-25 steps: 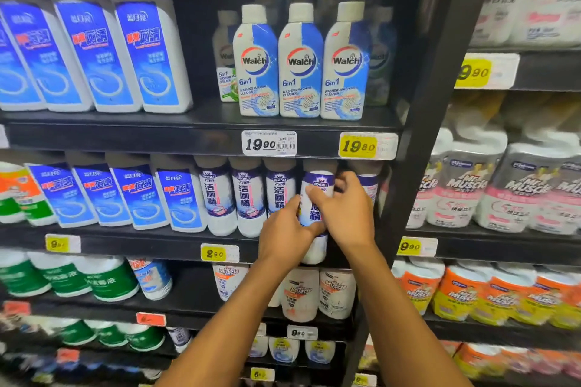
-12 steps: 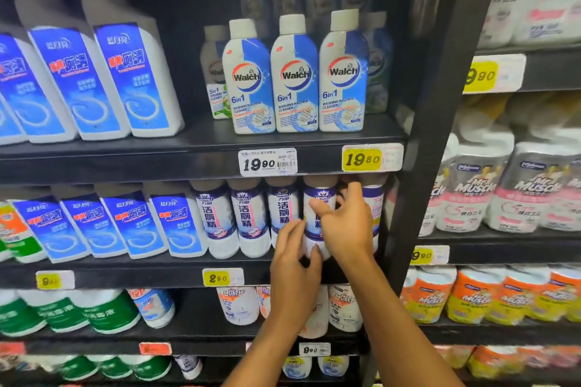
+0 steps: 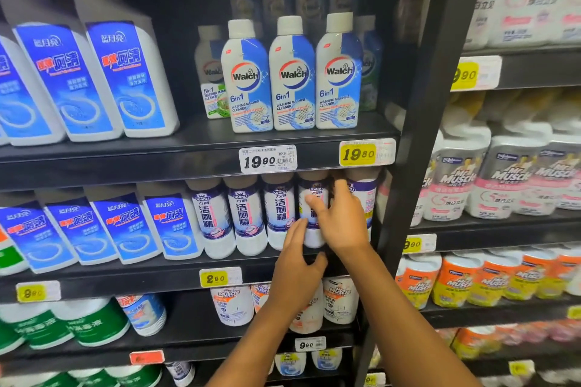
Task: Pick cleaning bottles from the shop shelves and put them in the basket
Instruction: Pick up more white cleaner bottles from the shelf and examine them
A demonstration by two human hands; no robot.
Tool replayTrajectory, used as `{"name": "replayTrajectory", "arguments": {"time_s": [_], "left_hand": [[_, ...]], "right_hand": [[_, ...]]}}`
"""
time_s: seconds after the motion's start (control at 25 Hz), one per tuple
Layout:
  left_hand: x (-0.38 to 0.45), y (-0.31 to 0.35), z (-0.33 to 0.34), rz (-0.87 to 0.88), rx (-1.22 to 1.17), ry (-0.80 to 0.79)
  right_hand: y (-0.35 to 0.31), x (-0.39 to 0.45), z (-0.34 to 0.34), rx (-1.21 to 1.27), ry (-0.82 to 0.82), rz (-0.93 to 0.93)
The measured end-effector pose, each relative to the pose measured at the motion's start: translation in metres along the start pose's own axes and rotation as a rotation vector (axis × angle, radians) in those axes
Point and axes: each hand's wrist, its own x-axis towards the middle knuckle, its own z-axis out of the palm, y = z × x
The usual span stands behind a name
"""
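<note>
The right hand [image 3: 341,223] grasps a white Wanli toilet-cleaner bottle [image 3: 312,214] standing in its row on the second shelf [image 3: 125,273]; its fingers curl round the bottle's right side. The left hand [image 3: 295,267] is released, fingertips touching the same bottle's lower left; Walch bottles [image 3: 292,78] stand on the shelf above.

I note even overhead shop light, dark shelf recesses, wide-angle bowing and motion blur toward edges.

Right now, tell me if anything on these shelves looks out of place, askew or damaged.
One thing: on the lower shelf, a blue-and-white bottle lies tipped at a slant beside the green-labelled bottles, while its neighbours stand upright. No spill or damage shows. The Walch bottles stand in a straight row.
</note>
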Motion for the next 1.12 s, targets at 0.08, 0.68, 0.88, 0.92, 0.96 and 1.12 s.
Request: {"name": "replayTrajectory", "arguments": {"time_s": [0.08,0.68,0.88,0.92,0.96,1.12], "left_hand": [[-0.002,-0.001,0.0,-0.007,0.002,-0.031],[-0.026,0.007,-0.025,-0.044,-0.13,-0.022],[-0.029,0.009,-0.034,-0.06,-0.144,-0.044],[-0.031,0.007,-0.035,-0.064,-0.143,-0.039],[-0.033,0.006,-0.037,-0.069,-0.14,-0.034],[-0.038,0.002,-0.042,-0.084,-0.13,-0.026]], "right_hand": [[0.001,-0.006,-0.004,-0.088,0.026,-0.048],[0.015,-0.034,0.002,0.178,0.347,0.087],[0.012,-0.024,0.007,0.061,0.344,0.171],[0.012,-0.023,0.008,0.022,0.355,0.175],[0.012,-0.023,0.008,-0.003,0.362,0.181],[0.018,-0.028,0.008,0.026,0.331,0.196]]}}
